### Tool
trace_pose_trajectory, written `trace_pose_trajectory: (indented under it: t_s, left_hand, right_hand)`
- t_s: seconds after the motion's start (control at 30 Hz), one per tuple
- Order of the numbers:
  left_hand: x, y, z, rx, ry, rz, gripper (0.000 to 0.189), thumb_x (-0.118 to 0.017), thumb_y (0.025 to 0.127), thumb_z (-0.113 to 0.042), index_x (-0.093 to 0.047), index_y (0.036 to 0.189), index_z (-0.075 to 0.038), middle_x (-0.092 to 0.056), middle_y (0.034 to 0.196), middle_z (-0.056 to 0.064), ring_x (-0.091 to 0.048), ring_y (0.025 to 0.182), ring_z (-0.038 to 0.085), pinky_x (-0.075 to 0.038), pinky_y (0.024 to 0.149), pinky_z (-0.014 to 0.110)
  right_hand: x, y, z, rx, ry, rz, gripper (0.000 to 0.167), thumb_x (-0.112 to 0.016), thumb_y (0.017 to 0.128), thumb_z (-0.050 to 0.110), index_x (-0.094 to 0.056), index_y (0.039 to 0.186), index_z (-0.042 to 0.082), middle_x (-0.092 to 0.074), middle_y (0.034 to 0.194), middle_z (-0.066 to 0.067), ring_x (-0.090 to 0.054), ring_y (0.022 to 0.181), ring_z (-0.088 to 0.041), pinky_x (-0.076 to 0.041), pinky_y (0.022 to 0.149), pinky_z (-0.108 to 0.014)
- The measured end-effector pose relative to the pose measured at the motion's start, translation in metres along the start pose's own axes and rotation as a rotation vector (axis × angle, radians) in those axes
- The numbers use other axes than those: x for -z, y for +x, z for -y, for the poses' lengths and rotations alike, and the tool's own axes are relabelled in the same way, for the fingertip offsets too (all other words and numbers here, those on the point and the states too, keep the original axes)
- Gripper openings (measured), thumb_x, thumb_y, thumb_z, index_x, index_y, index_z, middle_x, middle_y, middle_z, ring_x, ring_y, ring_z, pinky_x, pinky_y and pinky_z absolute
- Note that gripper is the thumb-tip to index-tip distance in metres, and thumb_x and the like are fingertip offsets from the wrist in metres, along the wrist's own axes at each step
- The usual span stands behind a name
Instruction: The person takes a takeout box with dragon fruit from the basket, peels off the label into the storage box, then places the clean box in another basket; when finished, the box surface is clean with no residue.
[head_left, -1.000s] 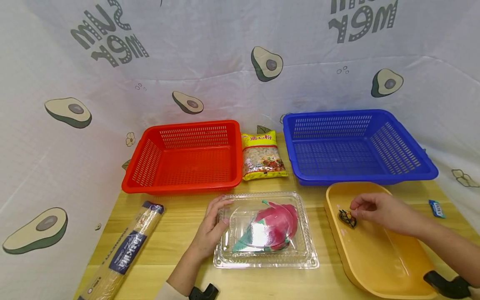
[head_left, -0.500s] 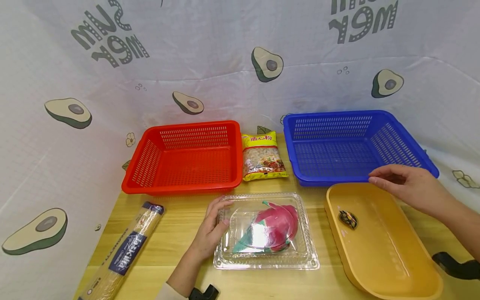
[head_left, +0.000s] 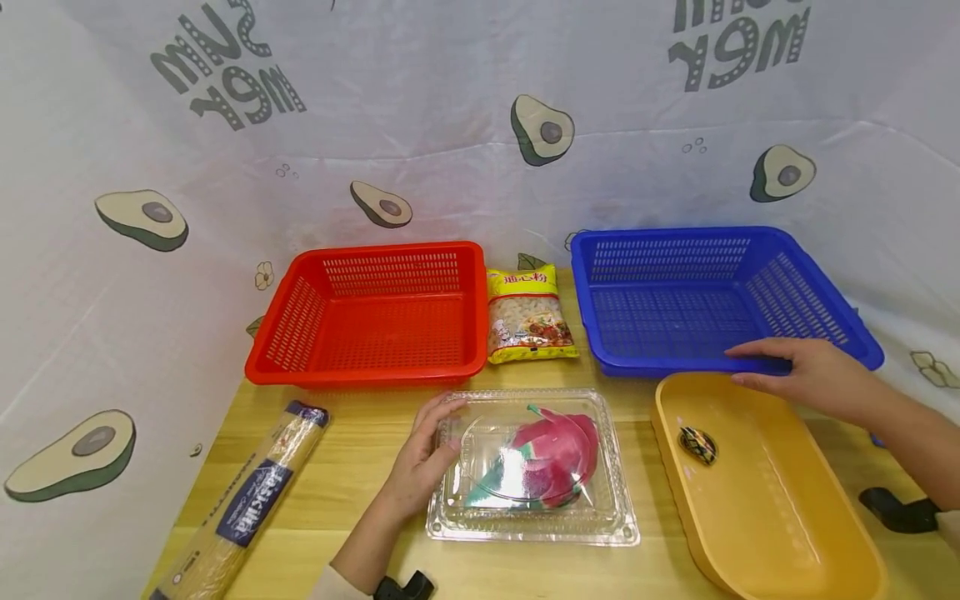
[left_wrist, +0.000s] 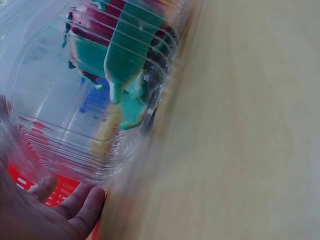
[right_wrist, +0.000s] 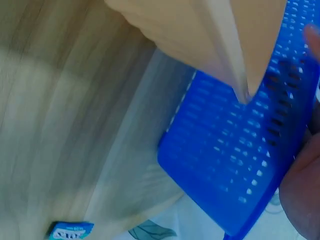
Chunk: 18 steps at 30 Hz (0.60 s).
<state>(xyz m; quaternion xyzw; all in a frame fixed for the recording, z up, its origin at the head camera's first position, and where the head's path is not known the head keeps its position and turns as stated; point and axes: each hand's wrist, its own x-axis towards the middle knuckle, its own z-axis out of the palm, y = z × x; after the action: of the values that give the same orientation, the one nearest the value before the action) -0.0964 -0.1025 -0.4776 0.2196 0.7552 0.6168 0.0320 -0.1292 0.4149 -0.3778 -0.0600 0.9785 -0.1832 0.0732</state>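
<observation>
My left hand [head_left: 423, 462] rests against the left side of a clear plastic clamshell box [head_left: 480, 529]; its fingers look relaxed. Inside the box lies a pink and green dragon fruit [head_left: 558, 458]. With my right hand [head_left: 817, 371] I grip the front rim of the blue basket [head_left: 675, 364], fingers over the rim and thumb on its outer side. The yellow tray [head_left: 787, 500] stands just in front of that basket. In the tray lies a small dark patterned item [head_left: 698, 446], too small to identify.
A red basket [head_left: 375, 379] stands at the back left. Between the baskets lies a yellow macaroni bag [head_left: 528, 317]. A spaghetti pack [head_left: 247, 500] lies at the left. To the right is a small blue packet [right_wrist: 71, 231]. A printed cloth [head_left: 450, 83] hangs behind.
My right hand has let go of the small patterned item in the tray and moved back to the blue basket's rim. The left hand has stayed at the box.
</observation>
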Motion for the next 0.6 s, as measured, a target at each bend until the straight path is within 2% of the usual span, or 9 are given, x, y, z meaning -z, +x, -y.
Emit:
trace_pose_trajectory:
  t_s: [0.07,0.17,0.2,0.4,0.53,0.6]
  left_hand:
    - [-0.0002,0.0000,0.0002,0.001,-0.003,-0.006,0.056,-0.053,0.097,-0.011,-0.044,0.152,-0.018,-0.027,0.161,0.022,-0.036,0.143,0.044,-0.022,0.113,0.078]
    - [-0.0007,0.0012,-0.0010,0.019,-0.038,-0.008,0.062,-0.054,0.096,-0.010,-0.037,0.156,-0.017,-0.027,0.163,0.022,-0.025,0.152,0.045,-0.017,0.118,0.075]
    - [-0.0009,0.0015,-0.0018,0.032,-0.057,-0.008,0.065,-0.055,0.096,-0.010,-0.034,0.157,-0.017,-0.028,0.163,0.021,-0.025,0.152,0.045,-0.018,0.119,0.073]
    - [-0.0003,0.0028,-0.0052,0.144,-0.158,-0.002,0.073,-0.057,0.097,-0.016,-0.022,0.161,-0.011,-0.026,0.166,0.023,-0.026,0.153,0.046,-0.017,0.122,0.067]
    - [-0.0004,0.0029,-0.0077,0.245,-0.163,0.009,0.076,-0.058,0.098,-0.027,-0.020,0.163,-0.014,-0.025,0.167,0.021,-0.019,0.155,0.046,-0.013,0.123,0.069]
    - [-0.0008,0.0024,-0.0091,0.280,-0.161,0.008,0.078,-0.059,0.097,-0.030,-0.019,0.163,-0.016,-0.027,0.167,0.019,-0.020,0.155,0.046,-0.014,0.122,0.070]
  right_hand:
    - [-0.0017,0.0029,-0.0003,0.004,-0.030,0.003,0.050,-0.071,0.095,0.044,-0.069,0.131,0.010,-0.065,0.128,-0.033,-0.059,0.115,-0.057,-0.054,0.076,-0.052]
    - [-0.0029,0.0042,-0.0017,0.000,-0.044,0.002,0.049,-0.070,0.095,0.044,-0.070,0.129,0.009,-0.066,0.126,-0.033,-0.056,0.117,-0.059,-0.050,0.083,-0.065]
    - [-0.0030,0.0044,-0.0022,-0.001,-0.045,0.004,0.049,-0.070,0.095,0.044,-0.070,0.129,0.009,-0.065,0.127,-0.034,-0.056,0.117,-0.060,-0.050,0.083,-0.067]
    - [-0.0035,0.0060,-0.0041,-0.023,-0.033,0.024,0.055,-0.069,0.094,0.050,-0.068,0.132,0.010,-0.061,0.131,-0.036,-0.051,0.122,-0.062,-0.046,0.087,-0.071]
    - [-0.0037,0.0073,-0.0045,-0.045,-0.013,0.032,0.058,-0.069,0.093,0.053,-0.068,0.133,0.011,-0.060,0.133,-0.036,-0.050,0.123,-0.062,-0.044,0.088,-0.072]
    - [-0.0037,0.0083,-0.0042,-0.054,0.001,0.035,0.059,-0.069,0.093,0.054,-0.068,0.133,0.011,-0.060,0.134,-0.035,-0.049,0.124,-0.062,-0.043,0.089,-0.072]
